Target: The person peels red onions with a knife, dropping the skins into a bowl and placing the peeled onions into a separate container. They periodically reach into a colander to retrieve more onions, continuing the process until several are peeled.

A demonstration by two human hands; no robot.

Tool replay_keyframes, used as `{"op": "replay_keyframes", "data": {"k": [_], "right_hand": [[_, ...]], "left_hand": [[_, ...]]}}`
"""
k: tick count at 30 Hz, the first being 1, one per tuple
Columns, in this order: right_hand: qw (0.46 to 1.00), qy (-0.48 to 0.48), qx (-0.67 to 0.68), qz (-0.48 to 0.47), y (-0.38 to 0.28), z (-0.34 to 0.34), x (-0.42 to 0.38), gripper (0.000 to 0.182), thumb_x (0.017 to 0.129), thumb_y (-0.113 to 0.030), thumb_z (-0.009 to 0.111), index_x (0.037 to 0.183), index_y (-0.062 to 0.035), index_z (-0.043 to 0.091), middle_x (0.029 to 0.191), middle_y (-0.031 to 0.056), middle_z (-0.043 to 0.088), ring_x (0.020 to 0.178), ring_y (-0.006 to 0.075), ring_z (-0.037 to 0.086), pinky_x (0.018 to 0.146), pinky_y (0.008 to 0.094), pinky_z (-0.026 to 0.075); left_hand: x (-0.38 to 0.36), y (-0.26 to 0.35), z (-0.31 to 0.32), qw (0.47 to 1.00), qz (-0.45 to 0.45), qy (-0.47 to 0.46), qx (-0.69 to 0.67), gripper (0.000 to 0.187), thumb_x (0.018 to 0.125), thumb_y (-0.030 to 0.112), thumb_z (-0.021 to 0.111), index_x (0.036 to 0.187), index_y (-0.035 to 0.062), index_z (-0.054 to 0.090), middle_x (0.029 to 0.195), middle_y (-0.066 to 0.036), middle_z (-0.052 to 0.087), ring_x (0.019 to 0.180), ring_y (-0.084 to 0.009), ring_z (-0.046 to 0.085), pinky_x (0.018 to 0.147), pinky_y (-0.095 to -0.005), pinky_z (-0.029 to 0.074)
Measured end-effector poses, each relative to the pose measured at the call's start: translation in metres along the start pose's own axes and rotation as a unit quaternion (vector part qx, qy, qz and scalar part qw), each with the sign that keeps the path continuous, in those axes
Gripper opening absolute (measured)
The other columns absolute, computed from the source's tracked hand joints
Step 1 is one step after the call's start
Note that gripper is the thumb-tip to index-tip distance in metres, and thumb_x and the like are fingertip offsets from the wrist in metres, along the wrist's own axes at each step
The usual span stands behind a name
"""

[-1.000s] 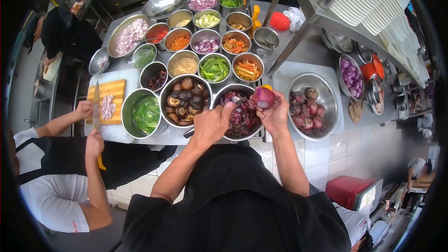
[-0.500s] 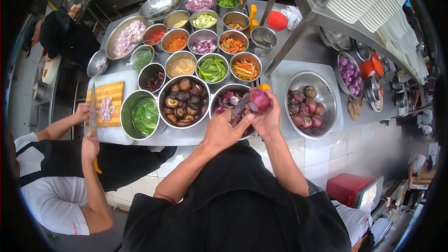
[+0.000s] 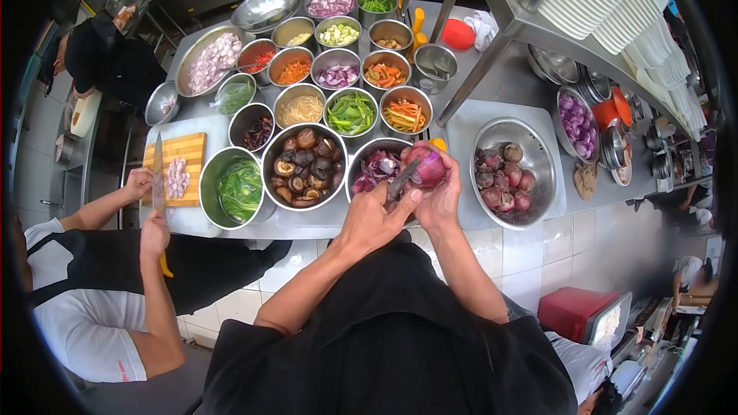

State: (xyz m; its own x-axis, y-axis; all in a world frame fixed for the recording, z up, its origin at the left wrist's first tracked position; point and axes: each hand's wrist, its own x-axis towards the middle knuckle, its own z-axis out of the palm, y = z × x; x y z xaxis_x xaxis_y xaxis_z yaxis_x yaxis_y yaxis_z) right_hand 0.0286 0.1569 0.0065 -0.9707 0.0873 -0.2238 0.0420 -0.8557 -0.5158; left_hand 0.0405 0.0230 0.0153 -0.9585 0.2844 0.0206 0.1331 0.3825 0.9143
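My right hand (image 3: 440, 201) is wrapped round a red onion (image 3: 432, 167), partly covering it. In my left hand (image 3: 374, 214) is a small dark-bladed knife (image 3: 403, 178), its blade against the onion's left side. Most of the handle is hidden in my fingers. Just below them stands a steel pot (image 3: 355, 160) with purple onion skins and pieces in it. To the right, a perforated steel colander (image 3: 543, 177) holds several unpeeled red onions (image 3: 503, 177). A pot of dark mushrooms (image 3: 304, 165) is left of my hands.
Steel tubs of cut vegetables crowd the counter, among them green pepper strips (image 3: 350, 113) and carrot strips (image 3: 404, 114). At left a co-worker's hands (image 3: 146, 200) hold a large knife by a wooden board (image 3: 191, 150). A shelf post (image 3: 480, 77) rises at right.
The onion has turned in my right hand, and the knife has shifted slightly right along it. The co-worker's knife has moved a little.
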Motion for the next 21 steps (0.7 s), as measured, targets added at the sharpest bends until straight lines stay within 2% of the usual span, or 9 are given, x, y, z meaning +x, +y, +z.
{"op": "replay_keyframes", "data": {"k": [2,3,5,12,14,21], "right_hand": [[1.000,-0.016,-0.002,0.001,0.000,0.000,0.000,0.040,0.091,-0.035,0.043,0.109,-0.0016,0.055,0.095,0.0130,0.061,0.093,0.0224,0.058,0.083,0.0347,0.047],[1.000,-0.015,-0.002,0.001,0.001,0.002,0.000,0.040,0.091,-0.035,0.043,0.109,-0.0016,0.055,0.095,0.0130,0.061,0.093,0.0224,0.058,0.083,0.0347,0.047],[0.999,0.012,-0.032,-0.023,0.003,0.006,0.000,0.040,0.090,-0.036,0.041,0.107,-0.0029,0.056,0.096,0.0138,0.060,0.088,0.0211,0.057,0.074,0.0302,0.047],[0.990,-0.034,-0.124,-0.058,0.017,0.004,-0.005,0.037,0.091,-0.032,0.038,0.108,-0.0023,0.052,0.098,0.0118,0.058,0.094,0.0200,0.054,0.085,0.0312,0.044],[0.992,-0.038,-0.108,-0.057,0.021,0.001,-0.005,0.037,0.092,-0.031,0.037,0.108,-0.0020,0.052,0.098,0.0121,0.057,0.095,0.0203,0.054,0.088,0.0317,0.042],[0.987,-0.053,-0.139,-0.052,0.014,0.010,-0.010,0.035,0.094,-0.030,0.037,0.115,-0.0042,0.048,0.104,0.0133,0.057,0.101,0.0218,0.055,0.093,0.0343,0.042]], "left_hand": [[0.000,-0.004,0.000,1.000,-0.014,-0.012,0.015,0.052,0.086,0.046,0.063,0.092,-0.0052,0.065,0.058,-0.015,0.060,0.053,-0.0181,0.060,0.051,-0.0323,0.046],[0.000,-0.003,0.000,1.000,-0.014,-0.012,0.015,0.052,0.086,0.046,0.063,0.092,-0.0052,0.065,0.058,-0.015,0.060,0.053,-0.0181,0.060,0.051,-0.0323,0.046],[0.000,0.001,-0.001,1.000,-0.019,-0.010,-0.018,0.061,0.085,0.051,0.061,0.078,-0.0101,0.059,0.057,-0.021,0.058,0.054,-0.0352,0.062,0.053,-0.0401,0.047],[0.009,0.006,-0.003,0.998,0.036,0.018,-0.047,0.060,0.085,0.051,0.061,0.085,-0.0098,0.062,0.060,-0.023,0.059,0.059,-0.0357,0.064,0.054,-0.0388,0.048],[0.012,-0.005,0.000,1.000,0.011,-0.001,-0.005,0.047,0.089,0.043,0.060,0.098,-0.0025,0.066,0.066,-0.015,0.064,0.061,-0.0157,0.060,0.057,-0.0325,0.047],[0.012,-0.007,0.000,0.994,-0.005,-0.006,-0.110,0.046,0.095,0.041,0.052,0.095,-0.0033,0.065,0.065,-0.003,0.057,0.062,-0.0082,0.048,0.055,-0.0271,0.042]]}}
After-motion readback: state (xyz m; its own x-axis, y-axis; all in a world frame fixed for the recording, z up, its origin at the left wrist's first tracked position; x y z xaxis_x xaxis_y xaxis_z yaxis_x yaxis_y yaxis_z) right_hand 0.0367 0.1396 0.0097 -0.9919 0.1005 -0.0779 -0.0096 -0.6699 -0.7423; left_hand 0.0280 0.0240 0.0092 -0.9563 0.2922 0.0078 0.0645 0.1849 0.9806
